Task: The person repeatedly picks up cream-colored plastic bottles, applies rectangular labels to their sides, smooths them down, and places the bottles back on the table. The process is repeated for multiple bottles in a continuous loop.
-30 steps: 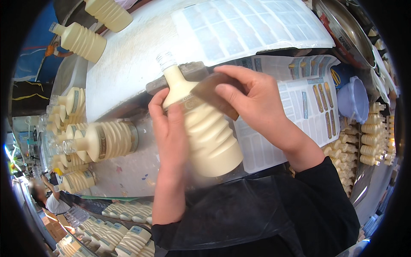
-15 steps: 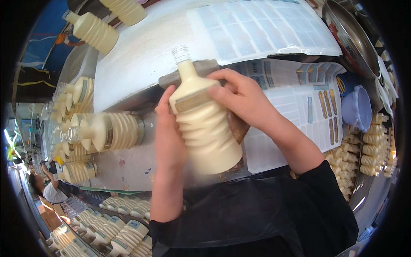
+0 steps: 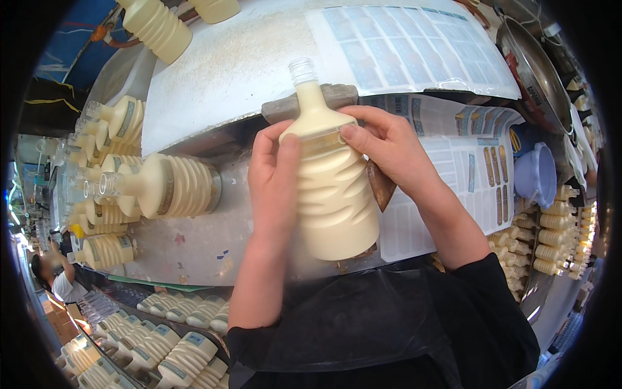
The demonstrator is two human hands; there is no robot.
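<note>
A cream-coloured bottle (image 3: 334,207) with a rippled body and a clear threaded neck lies in front of me, neck pointing away. A gold strip label (image 3: 322,139) runs across its shoulder. My left hand (image 3: 275,168) grips the bottle's left side, thumb on top near the label's left end. On the other side my right hand (image 3: 392,146) holds the shoulder, its thumb pressing the label's right end and its fingers partly hidden. Behind the bottle's neck shows a grey padded rest (image 3: 278,111). A brown wedge-shaped piece (image 3: 381,185) sits beside the bottle's right side.
Sheets of gold and blue labels (image 3: 453,175) lie at right, with more label sheets (image 3: 414,48) on the white board (image 3: 227,71). Similar bottles (image 3: 184,185) stand at left; others (image 3: 188,360) fill the lower left. A purple bucket (image 3: 536,172) and metal pan (image 3: 534,71) are at right.
The bottle and both hands appear further right in view, as do the rest and board. My left thumb now lies over the bottle's upper left side. The right thumb stays on the label.
</note>
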